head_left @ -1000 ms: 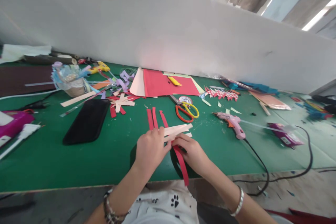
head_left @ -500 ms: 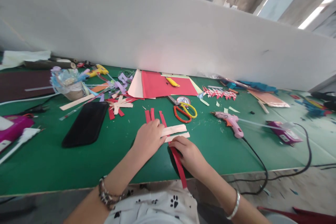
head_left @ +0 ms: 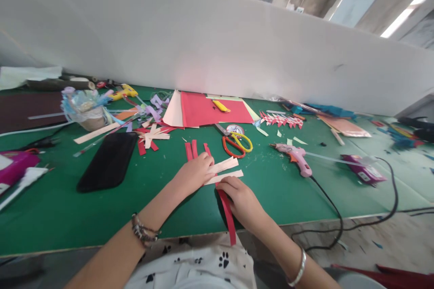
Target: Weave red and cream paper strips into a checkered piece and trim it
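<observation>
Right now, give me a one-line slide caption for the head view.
Left hand pins cream paper strips on the green table while the right hand holds a red strip.

a long red paper strip [head_left: 228, 214] lies flat on the green table [head_left: 68, 216], its near end overhanging the edge. two cream strips [head_left: 226, 165] fan rightward across its far end, and three short red strips [head_left: 194, 148] lie side by side just beyond.

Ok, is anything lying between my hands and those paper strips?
Nothing visible does. The left hand rests directly on the cream strips, and the right hand holds the long red strip.
</observation>
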The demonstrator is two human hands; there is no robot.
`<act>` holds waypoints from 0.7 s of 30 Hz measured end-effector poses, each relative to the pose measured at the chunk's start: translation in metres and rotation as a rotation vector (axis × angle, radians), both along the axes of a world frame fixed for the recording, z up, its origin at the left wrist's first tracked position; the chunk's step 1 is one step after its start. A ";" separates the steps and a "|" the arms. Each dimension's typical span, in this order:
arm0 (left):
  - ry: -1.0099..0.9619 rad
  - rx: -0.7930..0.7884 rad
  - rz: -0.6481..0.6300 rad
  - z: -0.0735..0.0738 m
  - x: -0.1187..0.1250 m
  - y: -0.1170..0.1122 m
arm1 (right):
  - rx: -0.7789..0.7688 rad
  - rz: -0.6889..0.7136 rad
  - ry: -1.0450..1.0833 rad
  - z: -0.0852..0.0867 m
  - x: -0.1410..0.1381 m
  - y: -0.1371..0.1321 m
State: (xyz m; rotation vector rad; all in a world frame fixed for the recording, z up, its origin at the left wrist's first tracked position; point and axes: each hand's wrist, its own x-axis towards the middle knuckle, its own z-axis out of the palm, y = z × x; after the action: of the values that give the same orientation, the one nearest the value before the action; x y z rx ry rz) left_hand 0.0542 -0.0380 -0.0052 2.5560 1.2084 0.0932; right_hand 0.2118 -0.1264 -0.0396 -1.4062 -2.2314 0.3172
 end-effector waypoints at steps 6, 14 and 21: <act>-0.099 -0.053 0.002 0.005 -0.001 -0.002 | 0.003 0.006 0.013 -0.001 0.001 -0.001; -0.214 -0.134 0.006 -0.001 -0.005 0.002 | -0.017 0.013 -0.004 0.002 0.000 0.001; -0.235 -0.144 -0.011 -0.005 -0.006 0.005 | -0.024 0.011 -0.004 0.000 0.000 0.000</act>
State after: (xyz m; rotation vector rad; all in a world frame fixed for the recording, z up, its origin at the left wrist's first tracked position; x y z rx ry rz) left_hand 0.0483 -0.0326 -0.0098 2.3503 1.0716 0.2855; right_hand 0.2122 -0.1262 -0.0392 -1.4089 -2.2459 0.3456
